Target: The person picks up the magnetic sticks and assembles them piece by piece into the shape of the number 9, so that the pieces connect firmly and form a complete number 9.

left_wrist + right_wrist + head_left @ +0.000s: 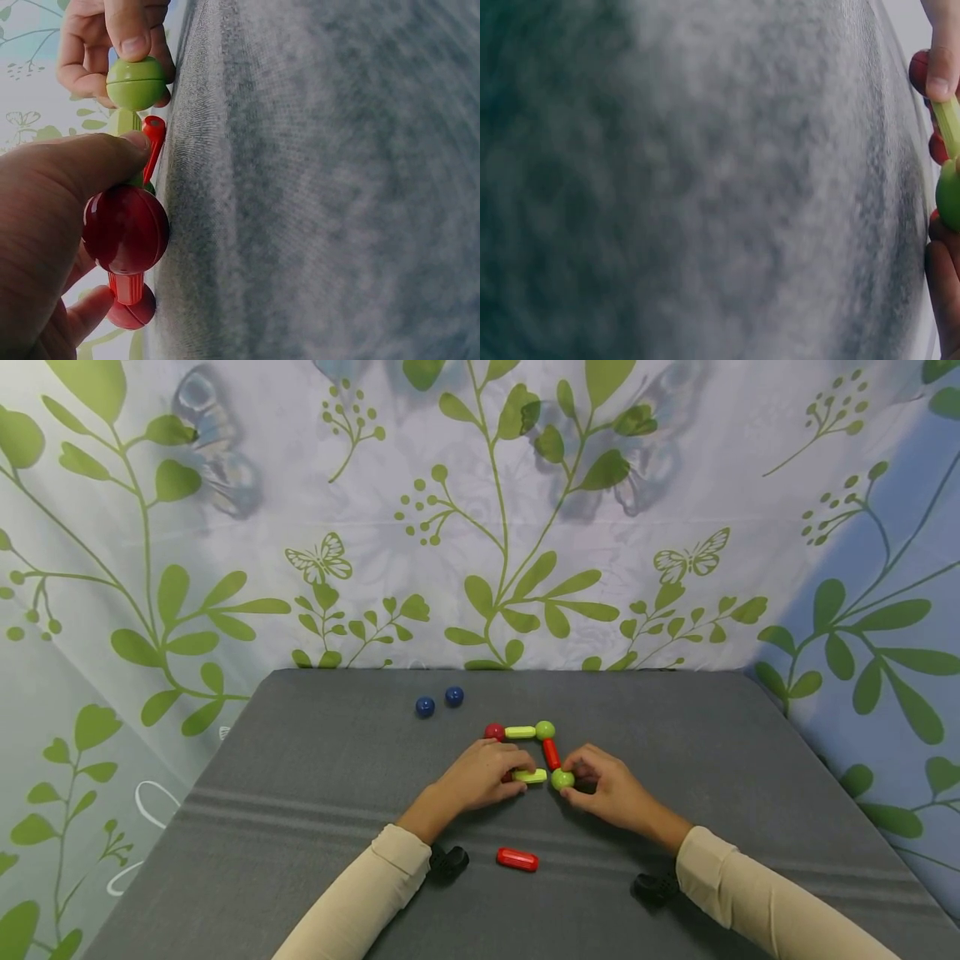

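In the head view my left hand [487,772] pinches the near yellow-green rod [531,776], whose left end meets a red ball [126,231], mostly hidden there by my fingers. A red rod [126,287] links that ball to another red ball [494,732] at the far left corner. From there a second yellow-green rod [520,732] runs to a far green ball [545,730]. A slanting red rod [551,754] leads down to the near green ball [562,779], which my right hand [611,787] holds between thumb and fingers. A small gap shows between near rod and near ball.
Two dark blue balls [425,707] lie behind the pieces, toward the far edge. Nearer me, a loose red rod [517,859] rests between my forearms on the grey table [315,752]. A leaf-patterned curtain [480,510] hangs behind the table.
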`<state>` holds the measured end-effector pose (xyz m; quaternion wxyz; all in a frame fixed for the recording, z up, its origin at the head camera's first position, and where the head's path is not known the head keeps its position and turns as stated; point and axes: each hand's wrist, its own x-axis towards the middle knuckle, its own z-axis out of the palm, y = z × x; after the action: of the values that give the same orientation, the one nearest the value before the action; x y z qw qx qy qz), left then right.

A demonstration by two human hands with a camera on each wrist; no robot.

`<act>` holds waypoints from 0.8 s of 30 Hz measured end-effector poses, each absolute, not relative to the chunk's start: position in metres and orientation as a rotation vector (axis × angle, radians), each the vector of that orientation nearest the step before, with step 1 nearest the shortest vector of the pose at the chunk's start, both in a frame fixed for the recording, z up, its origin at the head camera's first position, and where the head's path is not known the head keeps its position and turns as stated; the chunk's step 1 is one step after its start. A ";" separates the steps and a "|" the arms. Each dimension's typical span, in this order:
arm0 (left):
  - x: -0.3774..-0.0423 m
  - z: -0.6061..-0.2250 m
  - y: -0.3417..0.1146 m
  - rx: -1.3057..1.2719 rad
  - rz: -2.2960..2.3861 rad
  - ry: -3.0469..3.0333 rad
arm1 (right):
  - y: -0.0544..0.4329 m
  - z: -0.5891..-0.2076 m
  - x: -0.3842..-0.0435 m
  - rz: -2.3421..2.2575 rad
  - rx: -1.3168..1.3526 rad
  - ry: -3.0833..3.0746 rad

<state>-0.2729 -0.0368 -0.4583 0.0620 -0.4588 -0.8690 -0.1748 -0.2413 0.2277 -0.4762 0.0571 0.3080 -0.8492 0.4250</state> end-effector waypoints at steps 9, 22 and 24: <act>-0.272 -0.458 -0.036 -1.397 -0.532 -2.617 | 0.227 -0.479 -0.243 1.316 0.926 -2.583; -0.271 -0.457 -0.035 -1.390 -0.482 -2.659 | 0.223 -0.475 -0.242 1.311 0.937 -2.598; -0.270 -0.457 -0.035 -1.382 -0.484 -2.663 | 0.223 -0.475 -0.242 1.314 0.939 -2.598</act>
<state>-0.2702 -0.0350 -0.4566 0.0511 -0.4542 -0.8751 -0.1591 -0.2424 0.2228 -0.4755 0.0410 0.3068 -0.8486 0.4291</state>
